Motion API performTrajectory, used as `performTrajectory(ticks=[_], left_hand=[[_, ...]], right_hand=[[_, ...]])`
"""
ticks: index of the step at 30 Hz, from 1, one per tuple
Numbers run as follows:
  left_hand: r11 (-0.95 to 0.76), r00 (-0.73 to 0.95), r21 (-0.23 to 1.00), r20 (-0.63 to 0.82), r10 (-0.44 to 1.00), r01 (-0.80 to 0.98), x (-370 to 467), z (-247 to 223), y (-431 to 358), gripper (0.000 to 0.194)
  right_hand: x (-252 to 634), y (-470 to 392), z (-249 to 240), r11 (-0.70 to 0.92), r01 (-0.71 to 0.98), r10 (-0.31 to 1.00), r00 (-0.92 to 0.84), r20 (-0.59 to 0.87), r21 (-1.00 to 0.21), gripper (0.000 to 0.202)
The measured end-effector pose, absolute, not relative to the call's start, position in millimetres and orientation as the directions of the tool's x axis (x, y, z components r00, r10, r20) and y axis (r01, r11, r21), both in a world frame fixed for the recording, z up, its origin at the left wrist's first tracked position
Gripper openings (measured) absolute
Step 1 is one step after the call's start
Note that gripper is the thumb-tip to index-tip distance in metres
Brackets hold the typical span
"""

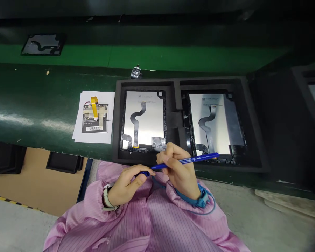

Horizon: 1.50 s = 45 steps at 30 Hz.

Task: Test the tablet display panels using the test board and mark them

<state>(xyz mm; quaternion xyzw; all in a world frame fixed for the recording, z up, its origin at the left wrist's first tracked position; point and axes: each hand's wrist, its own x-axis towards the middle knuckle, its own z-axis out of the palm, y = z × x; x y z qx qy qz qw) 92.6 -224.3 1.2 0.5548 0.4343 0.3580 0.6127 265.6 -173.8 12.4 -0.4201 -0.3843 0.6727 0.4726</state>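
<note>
My right hand [179, 168] grips a blue marker pen [191, 160], its tip pointing left toward my other hand. Between the thumb and fingers of my left hand [127, 184] is the pen's blue cap [144, 173], apart from the pen. Both hands are at the front edge of a black foam tray [177, 91]. Inside its left recess lies an opened tablet screen assembly [149, 119] with a dark, curved ribbon cable. A similar screen assembly [220, 122] rests in the right recess.
Left of the tray, white paper sheets [78, 134] carry a battery with circuit board [95, 122] and a yellow flex cable. A small metal part [135, 72] sits behind the tray. Another screen assembly [43, 44] lies at the back left. Black trays [64, 161] lie below the bench.
</note>
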Motion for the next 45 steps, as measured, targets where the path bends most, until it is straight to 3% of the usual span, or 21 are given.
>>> performTrajectory(ticks=[8, 16, 28, 30, 33, 36, 39, 41, 45], left_hand=[[0.148, 0.38, 0.985, -0.17, 0.909, 0.087, 93, -3, -226, 0.055], [0.025, 0.413, 1.0, -0.027, 0.91, 0.01, 89, 7, -230, 0.038], [0.013, 0.352, 0.993, 0.03, 0.936, -0.117, 77, 14, -232, 0.037], [-0.012, 0.258, 0.995, 0.038, 0.965, -0.101, 74, 12, -232, 0.035], [-0.067, -0.128, 0.995, 0.075, 0.989, 0.069, 63, 8, -223, 0.032], [0.019, -0.413, 0.891, 0.191, 0.89, 0.454, 45, -5, -202, 0.036], [0.065, -0.33, 0.629, 0.315, 0.89, 0.775, 33, -23, -180, 0.048], [0.017, -0.201, 0.504, 0.313, 0.928, 0.864, 28, -33, -172, 0.053], [-0.199, 0.015, 0.519, 0.336, 0.942, 0.831, 13, -31, -164, 0.049]], right_hand=[[268, -179, 16, -0.234, -0.209, 0.945, -0.28, -0.171, -0.95, 0.04], [252, -190, 20, -0.057, 0.048, 0.907, -0.415, -0.072, -0.997, 0.026], [241, -173, 43, 0.224, 0.193, 0.787, -0.614, 0.06, -0.955, 0.036], [242, -168, 42, 0.257, 0.242, 0.783, -0.619, 0.055, -0.936, 0.042], [245, -161, 39, 0.301, 0.319, 0.812, -0.58, 0.066, -0.899, 0.062], [250, -154, 34, 0.278, 0.466, 0.894, -0.445, 0.049, -0.84, 0.054], [256, -150, 31, 0.274, 0.569, 0.927, -0.371, 0.055, -0.775, 0.039], [262, -149, 31, 0.309, 0.594, 0.919, -0.388, 0.072, -0.743, 0.036], [273, -144, 41, 0.387, 0.668, 0.887, -0.458, 0.059, -0.636, 0.039]])
